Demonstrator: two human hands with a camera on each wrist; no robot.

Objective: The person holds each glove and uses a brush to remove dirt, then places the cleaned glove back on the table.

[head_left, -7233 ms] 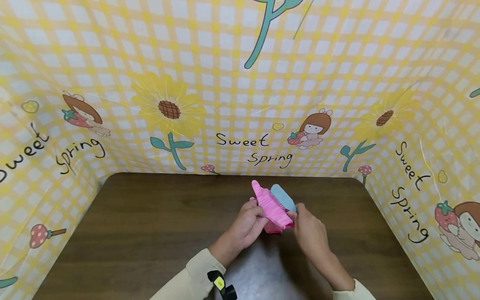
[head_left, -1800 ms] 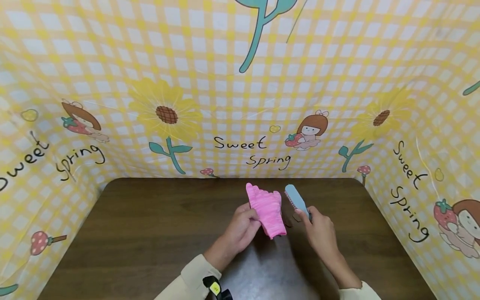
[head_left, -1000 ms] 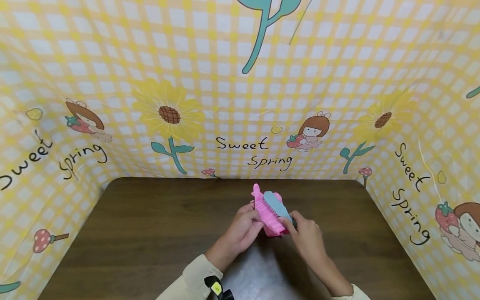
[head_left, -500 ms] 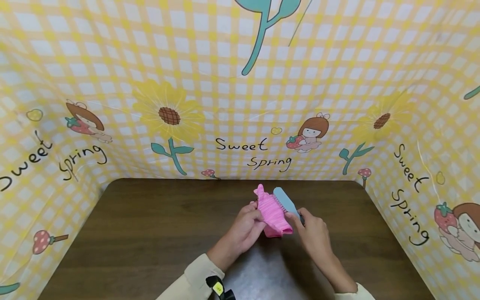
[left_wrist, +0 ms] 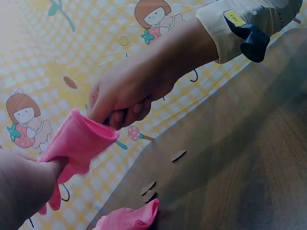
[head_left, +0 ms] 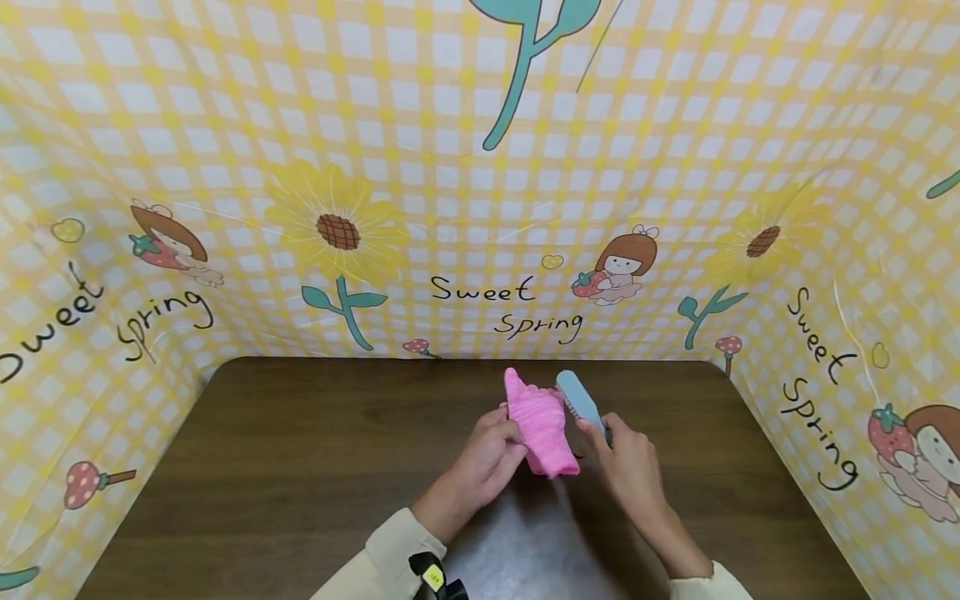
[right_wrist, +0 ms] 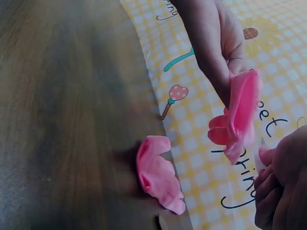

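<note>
In the head view my left hand (head_left: pixel 483 454) pinches a pink knit glove (head_left: pixel 542 429) by its left side, thumb on top. Its fingers point away from me and its cuff hangs toward me. My right hand (head_left: pixel 630 462) grips the handle of a light blue brush (head_left: pixel 579 396), its bristles turned toward the glove's upper right edge. The left wrist view shows the open cuff of the held glove (left_wrist: pixel 84 139), with the right hand (left_wrist: pixel 136 93) behind it. A second pink glove (right_wrist: pixel 160 175) lies on the table below, mostly hidden in the head view.
Several small flat brown pieces, one of them a leaf-like sliver (left_wrist: pixel 178 155), lie on the dark wooden table (head_left: pixel 300 467) near the second glove. A yellow checked cloth (head_left: pixel 465 208) with printed flowers stands as a wall around the back and sides.
The brush has gone from lying across the glove to its upper right edge, with the right hand shifting right. The held glove has tilted to show more of its face; the left hand keeps hold.
</note>
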